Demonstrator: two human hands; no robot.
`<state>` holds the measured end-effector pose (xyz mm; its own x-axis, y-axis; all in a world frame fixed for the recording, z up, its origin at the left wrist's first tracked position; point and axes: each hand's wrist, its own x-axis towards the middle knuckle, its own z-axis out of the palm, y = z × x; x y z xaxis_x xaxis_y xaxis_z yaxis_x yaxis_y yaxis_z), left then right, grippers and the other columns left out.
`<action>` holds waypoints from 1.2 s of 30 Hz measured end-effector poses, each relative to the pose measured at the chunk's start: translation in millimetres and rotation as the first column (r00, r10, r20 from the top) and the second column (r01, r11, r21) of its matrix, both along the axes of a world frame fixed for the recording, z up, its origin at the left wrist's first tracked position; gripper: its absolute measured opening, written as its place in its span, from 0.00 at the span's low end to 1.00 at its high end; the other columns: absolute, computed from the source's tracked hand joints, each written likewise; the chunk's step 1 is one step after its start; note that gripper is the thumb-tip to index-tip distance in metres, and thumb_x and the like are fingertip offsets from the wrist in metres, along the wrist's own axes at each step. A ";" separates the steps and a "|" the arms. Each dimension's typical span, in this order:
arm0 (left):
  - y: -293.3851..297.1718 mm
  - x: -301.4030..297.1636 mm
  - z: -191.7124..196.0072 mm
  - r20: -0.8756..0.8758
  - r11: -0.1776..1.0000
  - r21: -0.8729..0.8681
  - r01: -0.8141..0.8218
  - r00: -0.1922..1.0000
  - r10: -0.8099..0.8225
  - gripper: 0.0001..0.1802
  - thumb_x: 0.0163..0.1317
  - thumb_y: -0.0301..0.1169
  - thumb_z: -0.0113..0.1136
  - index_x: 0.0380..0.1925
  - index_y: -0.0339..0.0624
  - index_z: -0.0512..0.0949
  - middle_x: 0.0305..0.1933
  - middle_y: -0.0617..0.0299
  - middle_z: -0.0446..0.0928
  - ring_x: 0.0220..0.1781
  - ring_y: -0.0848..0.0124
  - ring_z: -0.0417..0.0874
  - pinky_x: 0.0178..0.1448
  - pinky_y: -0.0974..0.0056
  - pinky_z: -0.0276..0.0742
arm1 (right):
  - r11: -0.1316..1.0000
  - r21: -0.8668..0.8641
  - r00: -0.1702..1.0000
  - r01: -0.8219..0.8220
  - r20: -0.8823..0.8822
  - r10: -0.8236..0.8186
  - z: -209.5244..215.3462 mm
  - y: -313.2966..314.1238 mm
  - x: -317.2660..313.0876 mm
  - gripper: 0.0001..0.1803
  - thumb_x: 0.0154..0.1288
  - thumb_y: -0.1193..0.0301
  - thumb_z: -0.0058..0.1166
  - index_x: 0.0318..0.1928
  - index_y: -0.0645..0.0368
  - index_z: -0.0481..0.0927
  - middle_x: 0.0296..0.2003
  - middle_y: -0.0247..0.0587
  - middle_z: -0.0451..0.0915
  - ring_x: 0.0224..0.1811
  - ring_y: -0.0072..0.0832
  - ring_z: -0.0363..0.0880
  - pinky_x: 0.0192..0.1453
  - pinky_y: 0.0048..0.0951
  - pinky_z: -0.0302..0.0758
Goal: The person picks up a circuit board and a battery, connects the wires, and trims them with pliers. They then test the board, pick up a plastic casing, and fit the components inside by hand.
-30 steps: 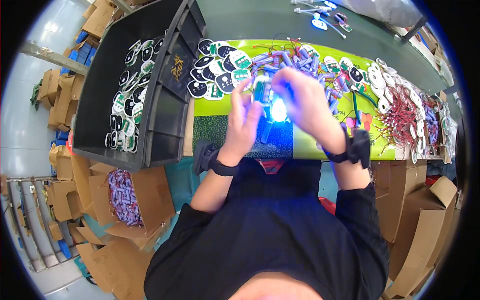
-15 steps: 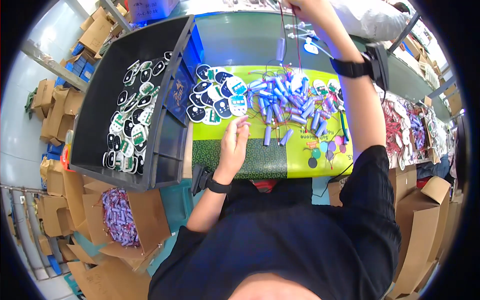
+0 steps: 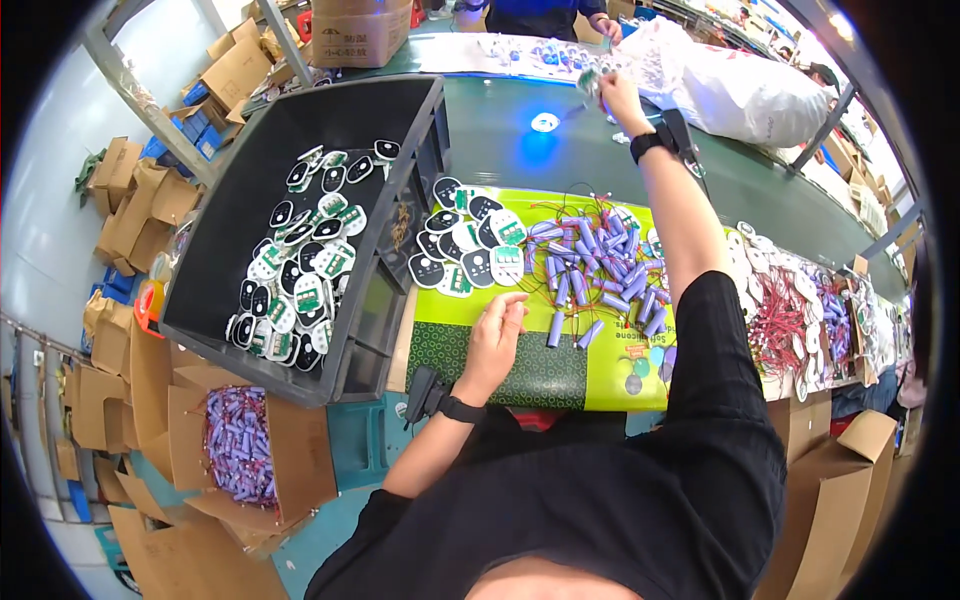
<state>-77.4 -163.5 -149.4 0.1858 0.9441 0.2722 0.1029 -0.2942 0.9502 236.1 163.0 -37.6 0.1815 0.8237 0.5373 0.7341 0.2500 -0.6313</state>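
Note:
My right hand (image 3: 622,104) reaches far out over the green belt. Its fingers are closed on a blurred green-and-white circuit board piece (image 3: 588,82). Close to the near side of the mat, my left hand (image 3: 495,342) hovers with fingers loosely bent and apart, nothing visible in it. Beyond it lies a pile of purple cylindrical batteries (image 3: 597,262) with thin red and black wires. Left of that pile are several white-rimmed oval casings (image 3: 478,267), some showing black faces, others green boards. They all rest on a yellow-green mat (image 3: 610,385).
A black bin (image 3: 385,250) on the left holds more casings. Below it stands a carton (image 3: 300,440) of batteries. On the green belt (image 3: 490,130) sits a glowing white part (image 3: 544,122). A co-worker's hand (image 3: 606,28) shows across it. Red wires (image 3: 782,305) lie at right.
My right hand, which had a battery hanging near it by wires, now grips a green-and-white piece over the belt. The view has tilted upward, revealing the co-worker. My left hand stays near the mat.

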 end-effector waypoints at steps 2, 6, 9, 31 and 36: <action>-0.4 1.5 3.1 -0.006 1.000 0.000 0.013 1.000 -0.013 0.16 0.70 0.37 0.43 0.45 0.37 0.73 0.34 0.60 0.77 0.29 0.76 0.76 0.35 0.70 0.71 | 0.999 -0.026 0.996 0.048 0.081 -0.045 -39.3 4.6 22.6 0.12 0.60 0.68 0.48 0.25 0.63 0.77 0.15 0.40 0.76 0.17 0.26 0.77 0.21 0.29 0.72; -1.1 -3.9 2.4 -0.015 0.999 -0.048 -0.003 1.000 0.002 0.16 0.69 0.37 0.43 0.45 0.36 0.73 0.34 0.59 0.78 0.29 0.76 0.76 0.36 0.70 0.72 | 0.949 -0.314 0.993 -0.038 -0.118 0.001 -80.0 -13.4 14.6 0.07 0.59 0.73 0.49 0.31 0.64 0.78 0.21 0.40 0.79 0.19 0.27 0.78 0.25 0.27 0.76; -0.4 -4.1 -0.3 -0.020 0.999 -0.054 -0.007 1.000 0.006 0.16 0.69 0.36 0.45 0.46 0.36 0.73 0.34 0.59 0.78 0.29 0.76 0.76 0.36 0.71 0.72 | 0.917 -0.355 0.983 -0.181 -0.084 0.162 -83.6 -44.7 12.4 0.15 0.54 0.76 0.50 0.45 0.62 0.79 0.40 0.49 0.81 0.34 0.41 0.83 0.36 0.32 0.79; 54.9 -2.3 10.7 -0.632 0.934 0.334 -0.125 0.706 0.320 0.24 0.51 0.35 0.65 0.47 0.38 0.71 0.47 0.49 0.70 0.50 0.53 0.74 0.53 0.56 0.71 | 0.833 -0.312 0.855 -0.457 0.106 0.508 -67.7 -365.6 -99.4 0.11 0.49 0.80 0.56 0.36 0.62 0.77 0.38 0.42 0.73 0.43 0.42 0.75 0.48 0.36 0.73; 43.2 0.1 15.0 -0.686 0.938 0.332 -0.096 0.658 0.310 0.23 0.50 0.38 0.66 0.41 0.37 0.72 0.42 0.52 0.70 0.46 0.57 0.75 0.51 0.57 0.71 | 0.808 -0.381 0.810 -0.449 0.209 0.548 -71.7 -376.1 -91.7 0.10 0.50 0.78 0.57 0.36 0.62 0.76 0.36 0.42 0.73 0.42 0.43 0.75 0.45 0.36 0.73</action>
